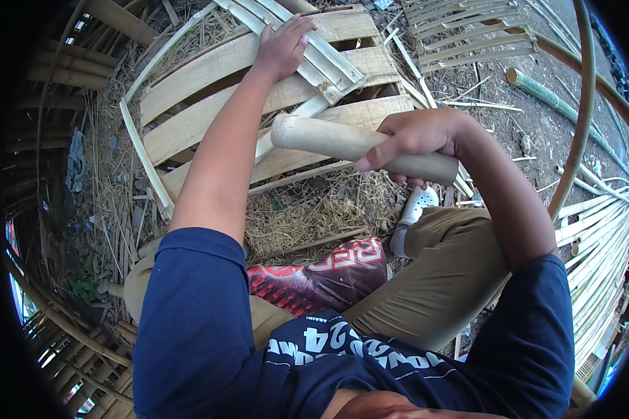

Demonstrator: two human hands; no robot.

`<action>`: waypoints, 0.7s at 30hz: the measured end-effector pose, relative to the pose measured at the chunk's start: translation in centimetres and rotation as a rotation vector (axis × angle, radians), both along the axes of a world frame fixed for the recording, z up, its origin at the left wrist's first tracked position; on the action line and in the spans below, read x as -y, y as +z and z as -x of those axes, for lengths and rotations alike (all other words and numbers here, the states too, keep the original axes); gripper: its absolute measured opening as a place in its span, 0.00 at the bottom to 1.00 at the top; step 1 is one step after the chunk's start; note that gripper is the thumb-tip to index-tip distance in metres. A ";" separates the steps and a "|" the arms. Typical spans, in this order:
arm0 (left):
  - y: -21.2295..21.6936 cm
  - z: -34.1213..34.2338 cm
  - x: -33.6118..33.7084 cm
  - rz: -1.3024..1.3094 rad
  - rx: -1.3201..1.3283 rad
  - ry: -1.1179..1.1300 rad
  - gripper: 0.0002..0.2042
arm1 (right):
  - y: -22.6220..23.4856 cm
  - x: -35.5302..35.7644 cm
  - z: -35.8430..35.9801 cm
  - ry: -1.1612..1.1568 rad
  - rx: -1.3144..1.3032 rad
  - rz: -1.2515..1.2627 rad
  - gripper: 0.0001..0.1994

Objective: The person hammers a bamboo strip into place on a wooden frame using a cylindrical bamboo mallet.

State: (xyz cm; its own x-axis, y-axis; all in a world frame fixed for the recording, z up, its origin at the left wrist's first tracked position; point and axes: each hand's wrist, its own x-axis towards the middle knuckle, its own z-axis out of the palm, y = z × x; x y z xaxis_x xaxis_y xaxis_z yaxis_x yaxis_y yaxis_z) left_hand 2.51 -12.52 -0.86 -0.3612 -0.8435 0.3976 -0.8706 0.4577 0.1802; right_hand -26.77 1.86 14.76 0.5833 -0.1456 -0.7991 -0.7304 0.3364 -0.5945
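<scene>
My right hand [419, 140] is wrapped round a thick, pale bamboo tube [328, 137], which slants across in front of me with its far end toward the left. My left hand [284, 47] grips a set of narrow split bamboo strips [332, 66], fingers over their far edge. The strips lie at an angle across a low platform of wide, flat slats [210, 63]. Beneath the tube's left end, a pale strip [309, 108] crosses the slats. The underside of my left hand is hidden.
A slatted bamboo panel [468, 35] lies at the far right, beside a green bamboo pole [559, 101]. Many long split strips [594, 244] are heaped at right, behind a curved pole [586, 105]. Straw and shavings [300, 216] cover the ground near my white shoe [421, 202].
</scene>
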 end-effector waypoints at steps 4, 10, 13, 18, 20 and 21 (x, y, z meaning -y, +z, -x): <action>-0.1 -0.2 0.2 -0.005 -0.005 0.001 0.18 | -0.7 -0.6 -0.7 -0.149 -0.128 0.236 0.33; 0.2 0.7 0.2 -0.017 -0.007 -0.008 0.19 | -0.5 1.1 0.8 -0.338 -0.101 0.305 0.33; 0.3 0.7 0.3 -0.021 -0.019 -0.009 0.20 | 0.3 0.8 1.2 -0.536 -0.007 0.373 0.32; 0.7 0.0 -0.2 -0.043 -0.090 -0.037 0.23 | -0.3 0.6 2.7 -0.600 0.001 0.490 0.32; 1.1 0.2 -0.9 -0.039 -0.074 0.030 0.25 | -0.4 0.6 3.2 -0.591 -0.054 0.545 0.32; 1.5 -0.1 -1.7 -0.051 -0.061 0.108 0.26 | -0.3 0.5 3.2 -0.591 -0.038 0.556 0.32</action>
